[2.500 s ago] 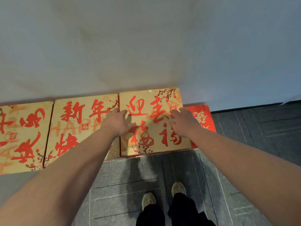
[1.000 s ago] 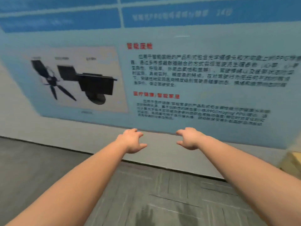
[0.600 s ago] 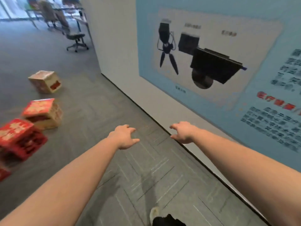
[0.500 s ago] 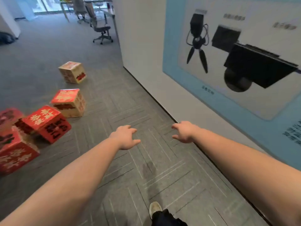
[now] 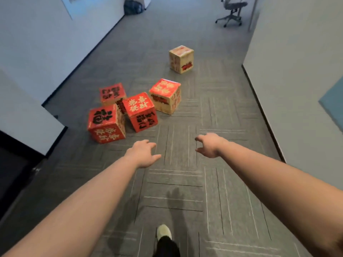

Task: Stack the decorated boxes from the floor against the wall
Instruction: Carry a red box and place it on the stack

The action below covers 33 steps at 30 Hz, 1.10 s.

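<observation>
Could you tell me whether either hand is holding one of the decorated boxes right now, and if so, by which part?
Nothing is held: the left hand and right hand are empty above the carpet.

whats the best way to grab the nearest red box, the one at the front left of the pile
Take the nearest red box with both open hands, left hand and right hand, palms on opposite side faces. It is a cube with flat sides and no visible handle. Come from its near corner; another red box crowds its right.

The view swings off the wall poster and down the corridor: 5 decorated boxes now lie ahead on the floor. Left hand and right hand, off the stacked boxes, reach forward empty.
</observation>
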Available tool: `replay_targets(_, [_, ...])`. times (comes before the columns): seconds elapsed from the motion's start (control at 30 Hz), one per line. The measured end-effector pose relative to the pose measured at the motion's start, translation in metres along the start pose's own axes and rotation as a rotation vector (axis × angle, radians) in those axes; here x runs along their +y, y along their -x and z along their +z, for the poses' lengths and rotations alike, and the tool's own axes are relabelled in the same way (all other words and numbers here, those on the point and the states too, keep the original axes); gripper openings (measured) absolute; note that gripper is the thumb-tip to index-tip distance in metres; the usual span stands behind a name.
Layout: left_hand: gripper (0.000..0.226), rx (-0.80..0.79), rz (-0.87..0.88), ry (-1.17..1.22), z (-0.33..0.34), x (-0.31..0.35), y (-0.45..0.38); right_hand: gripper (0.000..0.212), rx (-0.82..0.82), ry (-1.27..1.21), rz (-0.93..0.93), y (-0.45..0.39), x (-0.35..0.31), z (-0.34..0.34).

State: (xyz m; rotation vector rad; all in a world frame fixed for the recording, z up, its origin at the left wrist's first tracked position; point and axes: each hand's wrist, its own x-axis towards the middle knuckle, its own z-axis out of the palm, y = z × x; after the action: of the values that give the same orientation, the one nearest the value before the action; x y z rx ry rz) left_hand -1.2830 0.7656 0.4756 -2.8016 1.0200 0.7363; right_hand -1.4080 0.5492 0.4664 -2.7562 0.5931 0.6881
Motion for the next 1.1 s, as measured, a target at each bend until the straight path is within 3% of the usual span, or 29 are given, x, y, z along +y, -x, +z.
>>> replay_targets(0.17, [0.066, 0.022, -0.014, 0.019, -0.043, -0.049, -0.106, 0.059, 0.002, 0.036, -0.02, -0.112, -0.022, -0.049])
replay_targets(0.4, [0.065, 0.007, 0.065, -0.001, -0.122, -0.086, -0.274, 0.059, -0.006, -0.04, 0.089, -0.252, -0.014, -0.116])
replay_targets(0.67, [0.064, -0.016, 0.107, -0.026, -0.19, -0.08, -0.479, 0.059, -0.028, -0.157, 0.141, -0.429, 0.036, -0.18])
replay_targets(0.9, [0.065, -0.055, 0.021, -0.058, -0.246, -0.081, -0.648, 0.061, -0.09, -0.235, 0.141, -0.601, 0.078, -0.237])
replay_targets(1.1, [0.071, -0.047, 0.039, -0.007, -0.286, -0.09, -0.772, 0.077, -0.13, -0.302, 0.186, -0.723, 0.095, -0.283])
